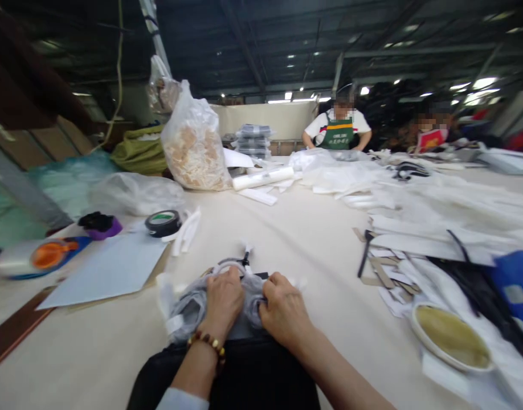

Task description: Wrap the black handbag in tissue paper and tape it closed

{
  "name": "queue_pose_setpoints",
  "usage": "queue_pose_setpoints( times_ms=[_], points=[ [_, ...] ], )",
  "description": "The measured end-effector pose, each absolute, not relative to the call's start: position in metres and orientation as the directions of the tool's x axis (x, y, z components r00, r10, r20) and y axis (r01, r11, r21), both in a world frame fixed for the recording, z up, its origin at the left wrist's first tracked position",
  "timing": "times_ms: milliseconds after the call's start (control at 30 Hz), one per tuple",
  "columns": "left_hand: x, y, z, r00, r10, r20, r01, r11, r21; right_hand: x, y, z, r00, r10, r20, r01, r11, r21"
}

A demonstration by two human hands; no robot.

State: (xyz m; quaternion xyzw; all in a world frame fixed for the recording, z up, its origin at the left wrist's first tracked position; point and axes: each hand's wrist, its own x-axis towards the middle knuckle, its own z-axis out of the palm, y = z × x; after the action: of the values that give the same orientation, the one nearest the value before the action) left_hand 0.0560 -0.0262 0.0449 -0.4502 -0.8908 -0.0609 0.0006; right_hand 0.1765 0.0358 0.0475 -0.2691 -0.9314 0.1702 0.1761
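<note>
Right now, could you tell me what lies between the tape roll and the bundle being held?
Head view: white strips beside the tape roll, then bare table up to the bundle.

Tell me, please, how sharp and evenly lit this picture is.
Head view: soft, even light, little shadow under the left hand and right hand on the bundle; head view: lamps glare white; head view: wide-angle bending, with the bowl and dispenser smeared at the edges.
</note>
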Motion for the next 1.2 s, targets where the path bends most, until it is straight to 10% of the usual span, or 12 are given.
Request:
queue_pose_setpoints(
  times_ms=[400,633,833,967,1200],
  points=[
    [0.036,-0.018,0.037,-0.447,0.892,-0.060,0.894,0.446,-0.028,0.170,0.029,0.048,-0.808,0.551,0.207,0.437,0.797,-0.416],
    [0.031,-0.017,0.032,-0.472,0.878,-0.082,0.876,0.457,-0.153,0.243,0.033,0.043,-0.622,0.623,0.475,0.241,0.729,-0.641],
    [0.033,-0.016,0.035,-0.480,0.873,-0.087,0.872,0.463,-0.162,0.359,0.078,0.008,-0.360,0.739,0.569,0.842,0.520,-0.143],
    [0.034,-0.015,0.040,-0.505,0.851,-0.144,0.861,0.487,-0.144,0.400,0.102,-0.001,-0.267,0.844,0.466,0.963,0.250,0.099],
    [0.008,-0.015,-0.002,-0.501,0.865,-0.019,0.865,0.501,0.030,0.441,0.100,0.013,0.008,0.842,0.539,0.896,0.233,-0.377]
  ],
)
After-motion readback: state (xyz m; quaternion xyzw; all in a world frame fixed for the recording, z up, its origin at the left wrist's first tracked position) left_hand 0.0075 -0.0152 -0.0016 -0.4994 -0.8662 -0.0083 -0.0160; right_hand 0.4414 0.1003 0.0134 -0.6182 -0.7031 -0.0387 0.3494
